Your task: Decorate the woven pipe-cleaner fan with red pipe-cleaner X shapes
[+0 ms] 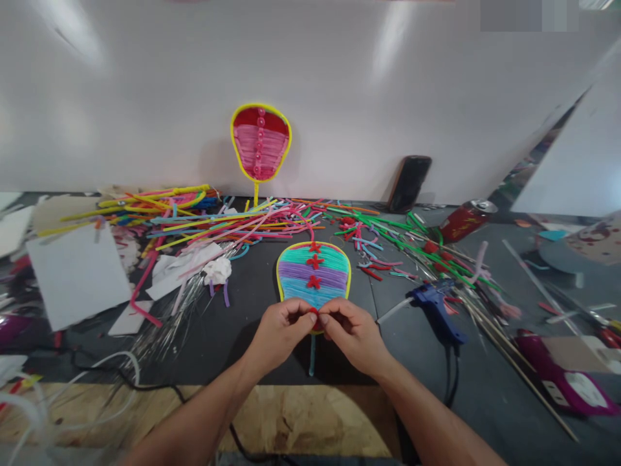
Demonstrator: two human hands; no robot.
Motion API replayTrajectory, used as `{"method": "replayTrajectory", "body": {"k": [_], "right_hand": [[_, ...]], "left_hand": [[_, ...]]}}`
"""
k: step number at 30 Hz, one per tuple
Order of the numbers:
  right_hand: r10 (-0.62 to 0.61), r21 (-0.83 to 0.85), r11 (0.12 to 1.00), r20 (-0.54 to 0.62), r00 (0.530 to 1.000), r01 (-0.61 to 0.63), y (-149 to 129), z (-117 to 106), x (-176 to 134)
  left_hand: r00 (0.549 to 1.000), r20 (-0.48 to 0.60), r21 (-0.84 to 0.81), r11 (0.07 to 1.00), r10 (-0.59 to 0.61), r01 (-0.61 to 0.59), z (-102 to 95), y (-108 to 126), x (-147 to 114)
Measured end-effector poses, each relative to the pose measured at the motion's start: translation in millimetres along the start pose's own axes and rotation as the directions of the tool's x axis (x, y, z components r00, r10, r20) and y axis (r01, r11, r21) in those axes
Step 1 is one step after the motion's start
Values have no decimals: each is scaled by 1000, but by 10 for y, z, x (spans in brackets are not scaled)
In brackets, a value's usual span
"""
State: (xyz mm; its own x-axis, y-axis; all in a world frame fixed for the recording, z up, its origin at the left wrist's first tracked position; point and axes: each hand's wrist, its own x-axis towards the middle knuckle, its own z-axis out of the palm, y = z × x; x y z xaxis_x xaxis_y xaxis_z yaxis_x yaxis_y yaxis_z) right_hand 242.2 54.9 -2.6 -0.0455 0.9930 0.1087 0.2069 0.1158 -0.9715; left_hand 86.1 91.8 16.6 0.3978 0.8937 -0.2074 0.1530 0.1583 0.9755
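A hand fan [295, 275] made of pipe cleaners lies on the dark table in front of me, with green, purple and blue bands inside a yellow rim. Several red star-shaped pieces [314, 282] run down its middle. Over its lower part, my left hand [284, 331] and my right hand [358, 333] meet, thumbs and forefingers pinched at a small red pipe-cleaner piece [314, 312]. The fingers hide most of that piece, so its shape and whether it touches the fan cannot be made out. Below them the blue handle [312, 359] points toward me.
A pink and red fan [261, 142] stands upright by the white wall. Loose pipe cleaners [262, 223] are heaped behind my work. To the right are a blue glue gun [436, 310], a red can [466, 221], a phone [410, 184] and a purple device [565, 382]. White paper [80, 275] lies left.
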Motion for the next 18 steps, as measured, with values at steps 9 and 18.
{"method": "replayTrajectory", "body": {"k": [9,18], "right_hand": [[-95,-14,995,-8,995,94,46,21,3],[-181,-83,980,-6,983,180,55,-13,-1]], "left_hand": [[999,-30,-61,998,-35,33,-14,5,17],[996,15,-213,973,-89,90,-8,47,9]]}}
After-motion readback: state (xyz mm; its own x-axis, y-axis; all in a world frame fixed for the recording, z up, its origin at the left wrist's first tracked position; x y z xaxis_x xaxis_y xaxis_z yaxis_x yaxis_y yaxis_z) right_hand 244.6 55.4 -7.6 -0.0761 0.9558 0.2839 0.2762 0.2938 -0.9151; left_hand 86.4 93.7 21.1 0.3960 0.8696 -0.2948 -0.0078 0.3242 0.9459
